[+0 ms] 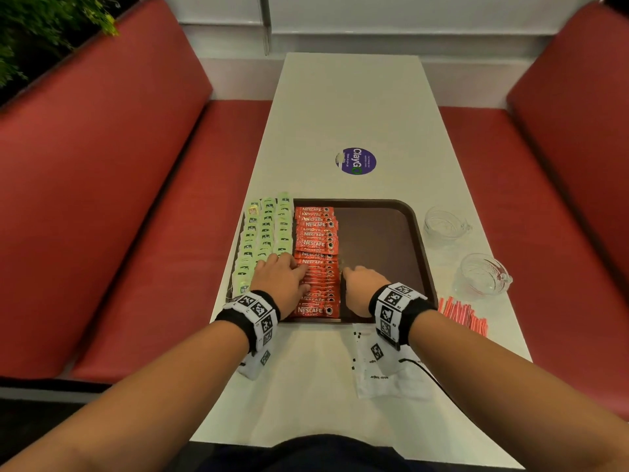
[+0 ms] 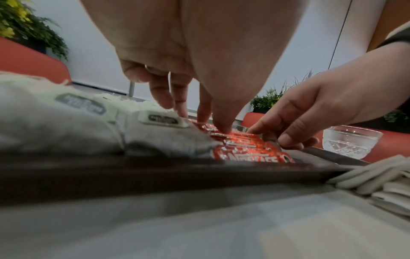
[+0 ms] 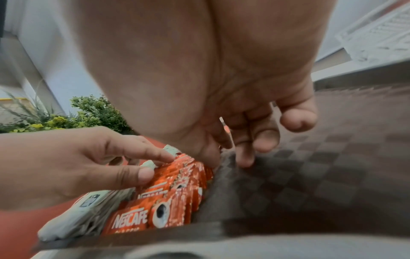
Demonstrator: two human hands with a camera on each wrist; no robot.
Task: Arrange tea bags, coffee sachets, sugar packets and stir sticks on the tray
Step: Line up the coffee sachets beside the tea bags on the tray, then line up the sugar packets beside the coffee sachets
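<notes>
A brown tray holds columns of green tea bags on its left and a column of red Nescafe coffee sachets beside them. My left hand rests with straight fingers on the near sachets. My right hand touches the right edge of that column, fingertips down on the bare tray floor. White sugar packets lie on the table in front of the tray, partly under my right wrist. Red stir sticks lie to the tray's right.
Two glass cups stand on the white table right of the tray. A purple round sticker is stuck on the table beyond it. Red bench seats flank the table on both sides.
</notes>
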